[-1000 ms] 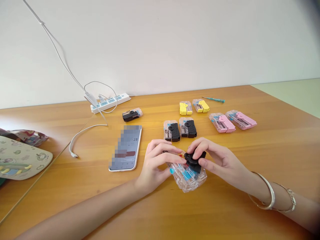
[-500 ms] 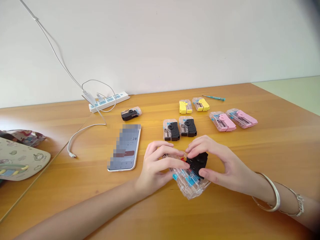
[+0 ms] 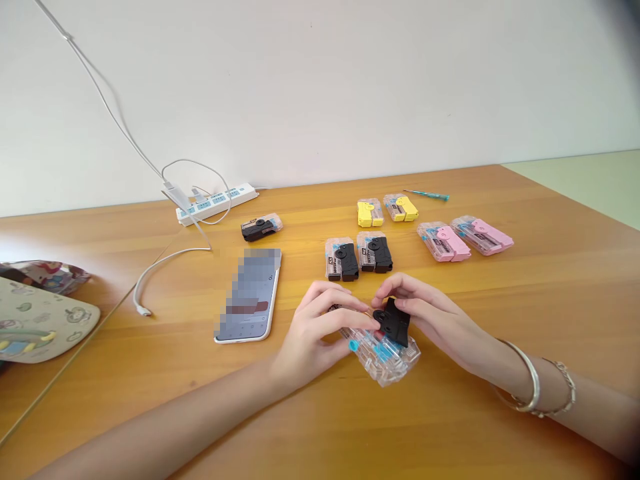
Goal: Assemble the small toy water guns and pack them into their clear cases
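Observation:
Both hands work on one small clear plastic case (image 3: 387, 357) with blue parts inside, held just above the wooden table (image 3: 450, 413). My left hand (image 3: 317, 330) grips the case's left side, fingers closed round it. My right hand (image 3: 435, 320) pinches a black cap piece (image 3: 394, 321) that sits on top of the case. Two bangles circle my right wrist.
Beyond the hands lie two black-capped cases (image 3: 357, 257), two yellow ones (image 3: 386, 211), two pink ones (image 3: 463, 239) and a lone black one (image 3: 261, 227). A phone (image 3: 250, 293), a power strip (image 3: 217, 203) with white cable, a small screwdriver (image 3: 427, 195) and a patterned pouch (image 3: 35, 320) are around.
My right hand's fingers have shifted on the black cap, which now stands more upright on the case. The case has stayed in nearly the same place.

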### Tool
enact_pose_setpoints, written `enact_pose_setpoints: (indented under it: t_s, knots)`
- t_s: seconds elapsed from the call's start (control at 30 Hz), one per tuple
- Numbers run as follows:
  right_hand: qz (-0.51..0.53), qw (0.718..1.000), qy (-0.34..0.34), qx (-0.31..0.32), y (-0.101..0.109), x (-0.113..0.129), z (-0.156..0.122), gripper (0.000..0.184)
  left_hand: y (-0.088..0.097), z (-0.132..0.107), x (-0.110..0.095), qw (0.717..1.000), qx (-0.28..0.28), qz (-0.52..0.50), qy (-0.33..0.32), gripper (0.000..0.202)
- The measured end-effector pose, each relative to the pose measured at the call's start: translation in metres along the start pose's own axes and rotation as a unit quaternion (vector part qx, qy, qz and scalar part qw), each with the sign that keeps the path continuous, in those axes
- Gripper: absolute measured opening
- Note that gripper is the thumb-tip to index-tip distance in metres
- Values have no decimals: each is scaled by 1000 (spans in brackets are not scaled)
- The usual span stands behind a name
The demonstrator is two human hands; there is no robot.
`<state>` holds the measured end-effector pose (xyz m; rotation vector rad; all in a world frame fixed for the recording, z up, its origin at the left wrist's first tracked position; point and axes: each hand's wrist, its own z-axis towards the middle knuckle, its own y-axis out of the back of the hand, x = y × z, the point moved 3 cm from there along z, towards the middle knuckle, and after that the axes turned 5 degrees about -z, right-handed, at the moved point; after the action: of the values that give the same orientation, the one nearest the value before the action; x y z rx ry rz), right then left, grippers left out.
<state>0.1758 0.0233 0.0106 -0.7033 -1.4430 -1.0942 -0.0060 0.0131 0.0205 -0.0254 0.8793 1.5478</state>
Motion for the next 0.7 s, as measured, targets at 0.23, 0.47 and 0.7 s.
enact_pose_setpoints:
  t_s: [0.23,0.47,0.7]
  knots:
    - [-267,962,38,37,26,2,9,11,5,1,3,998,-32,0,60,21]
    - [-385,904,14,184,9,6,-3,23,7,-3,-2,998,-30,28,48,20]
    - [-360,900,105,221,-4,9,-5,26,9,-4,0,997,-63,39,31,18]
